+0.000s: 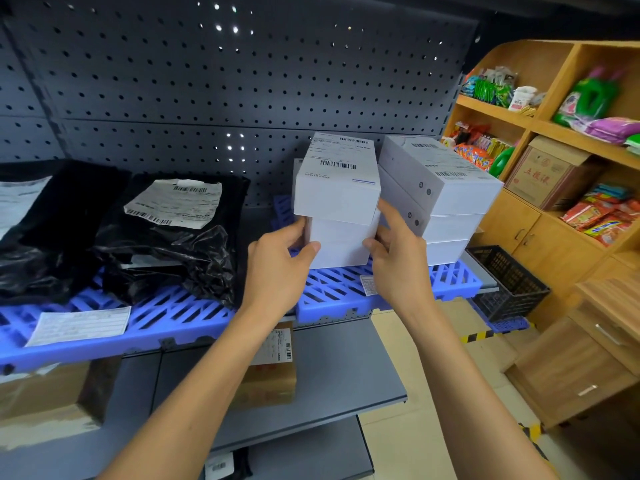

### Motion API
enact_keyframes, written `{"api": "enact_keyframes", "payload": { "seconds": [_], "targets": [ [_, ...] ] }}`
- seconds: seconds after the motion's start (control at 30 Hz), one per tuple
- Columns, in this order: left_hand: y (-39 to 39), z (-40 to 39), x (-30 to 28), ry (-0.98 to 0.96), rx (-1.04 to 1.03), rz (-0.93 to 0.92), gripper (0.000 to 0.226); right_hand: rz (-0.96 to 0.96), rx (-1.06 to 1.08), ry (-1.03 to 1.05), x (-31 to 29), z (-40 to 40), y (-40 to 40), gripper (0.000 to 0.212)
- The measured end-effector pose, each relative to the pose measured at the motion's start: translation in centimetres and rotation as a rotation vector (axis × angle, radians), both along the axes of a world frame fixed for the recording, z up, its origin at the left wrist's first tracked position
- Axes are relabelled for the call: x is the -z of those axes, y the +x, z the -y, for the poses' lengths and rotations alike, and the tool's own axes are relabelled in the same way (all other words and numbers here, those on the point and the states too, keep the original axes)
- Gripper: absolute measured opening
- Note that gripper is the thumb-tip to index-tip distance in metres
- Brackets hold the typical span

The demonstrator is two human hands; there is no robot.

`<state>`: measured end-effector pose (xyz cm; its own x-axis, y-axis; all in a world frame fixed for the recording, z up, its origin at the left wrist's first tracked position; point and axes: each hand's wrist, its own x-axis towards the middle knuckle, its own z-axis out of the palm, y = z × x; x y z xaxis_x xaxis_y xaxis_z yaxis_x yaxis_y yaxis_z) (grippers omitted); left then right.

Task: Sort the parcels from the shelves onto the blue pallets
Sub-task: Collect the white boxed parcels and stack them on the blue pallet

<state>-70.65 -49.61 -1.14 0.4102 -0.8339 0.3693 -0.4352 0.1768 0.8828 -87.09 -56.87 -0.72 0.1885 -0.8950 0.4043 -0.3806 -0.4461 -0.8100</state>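
stack in hand: you've got the left white-box stack (337, 209) squeezed between both hands, sitting on the right blue pallet (450, 277) toward its front edge. Top box is skewed a bit against the ones under it, so the pile isn't square.

left hand: your left hand (277, 268) is curled on the stack's left side, thumb across the front of the lower boxes, fingers tucked behind where I can't see them.

right hand: your right hand (398, 258) is wedged in the gap between this stack and the neighbour stack (440, 199), thumb on the front, fingers pressing the right side. Both are holding the stack, not hanging loose.

step: looks like placing or squaring up parcels on the pallet. Can't tell if the bottom box is fully down or lifted a hair.

next move: I'd say nudge that top box back in line, then slide your right fingers out without dragging the neighbour stack, which touches or nearly touches yours.

further out: the black poly bags (166, 233) are on the left blue pallet (180, 317), a loose paper label (79, 325) lies near its front edge, and a brown carton (273, 372) waits on the grey shelf (346, 375) below, probably still to sort.
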Motion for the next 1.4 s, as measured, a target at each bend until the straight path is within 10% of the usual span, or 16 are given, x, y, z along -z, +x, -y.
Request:
{"api": "enact_keyframes", "payload": {
  "seconds": [0.5, 1.4],
  "targets": [
    [-0.2, -0.2, -2.3, -0.236, 0.039, -0.104, 0.051, 0.03, -0.009, -0.184, -2.3, -1.4, -0.4, 0.019],
    [-0.6, 1.0, -1.6, -0.226, -0.051, -0.144, 0.031, 0.123, 0.011, -0.081, -2.6, 1.1, -0.4, 0.029]
  ]
}}
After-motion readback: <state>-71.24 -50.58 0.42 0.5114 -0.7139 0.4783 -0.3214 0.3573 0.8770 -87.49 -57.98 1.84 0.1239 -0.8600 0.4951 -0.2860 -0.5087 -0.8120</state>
